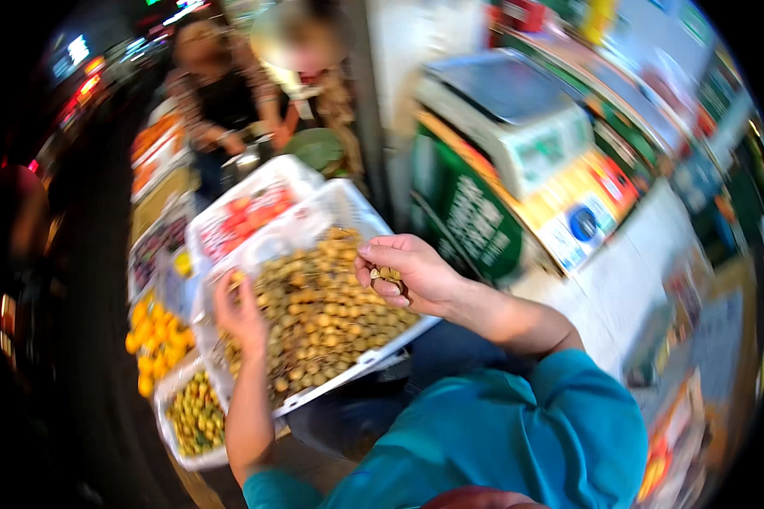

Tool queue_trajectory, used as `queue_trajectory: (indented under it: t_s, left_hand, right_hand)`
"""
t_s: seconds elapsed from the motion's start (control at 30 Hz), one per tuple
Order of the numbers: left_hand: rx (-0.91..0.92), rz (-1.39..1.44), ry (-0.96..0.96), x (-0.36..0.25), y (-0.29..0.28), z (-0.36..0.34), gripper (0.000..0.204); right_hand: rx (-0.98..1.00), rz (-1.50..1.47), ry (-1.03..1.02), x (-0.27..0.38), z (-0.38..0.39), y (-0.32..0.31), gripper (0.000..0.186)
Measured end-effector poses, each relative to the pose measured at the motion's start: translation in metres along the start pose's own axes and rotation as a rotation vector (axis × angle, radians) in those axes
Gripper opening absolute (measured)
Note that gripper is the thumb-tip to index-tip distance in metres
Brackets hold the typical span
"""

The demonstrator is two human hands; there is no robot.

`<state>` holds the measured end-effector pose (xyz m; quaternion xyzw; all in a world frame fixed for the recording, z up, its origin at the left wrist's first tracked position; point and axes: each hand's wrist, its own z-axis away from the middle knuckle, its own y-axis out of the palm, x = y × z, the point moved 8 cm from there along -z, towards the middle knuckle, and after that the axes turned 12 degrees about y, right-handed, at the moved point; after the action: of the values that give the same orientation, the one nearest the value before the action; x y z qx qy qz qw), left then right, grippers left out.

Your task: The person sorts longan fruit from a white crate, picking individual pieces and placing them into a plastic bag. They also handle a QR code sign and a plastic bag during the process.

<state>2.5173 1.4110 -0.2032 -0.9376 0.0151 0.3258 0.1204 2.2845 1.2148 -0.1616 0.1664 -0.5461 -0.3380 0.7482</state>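
A white plastic crate (348,366) in front of me holds a heap of small round tan fruit on thin stems, which look like longans (327,305). Above the crate's right side, my right hand (412,276) is closed around several loose longans (388,276), with thumb and forefinger pressed together. Over its left side is my left hand (242,316), fingers curled upward. A small yellow-brown longan (237,277) seems to sit at its fingertips, though motion blurs it.
Left of the crate are yellow fruit (157,339) and a box of green-yellow fruit (197,411). Behind it stands a box of red fruit (250,216). A weighing scale (518,119) rests on a stand at right. Two people (216,93) are at the far side.
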Motion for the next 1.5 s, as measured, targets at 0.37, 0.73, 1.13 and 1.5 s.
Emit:
queue_trajectory:
  t_s: [0.37,0.73,1.13,1.5]
  left_hand:
    - [0.137,-0.113,0.044,-0.024,0.01,0.017,0.031]
    - [0.111,0.144,-0.108,-0.003,0.016,0.013,0.025]
    - [0.15,-0.193,0.131,-0.008,-0.002,-0.003,0.024]
    - [0.223,-0.46,0.366,-0.005,-0.003,-0.009,0.027]
  right_hand:
    - [-1.824,1.47,-1.188,0.074,0.397,-0.158,0.005]
    - [-2.958,0.727,-0.331,0.078,0.735,-0.383,0.089]
    - [-1.512,1.361,-1.651,0.421,0.296,-0.074,0.02]
    - [-1.53,1.247,-1.867,0.582,0.209,0.068,0.03]
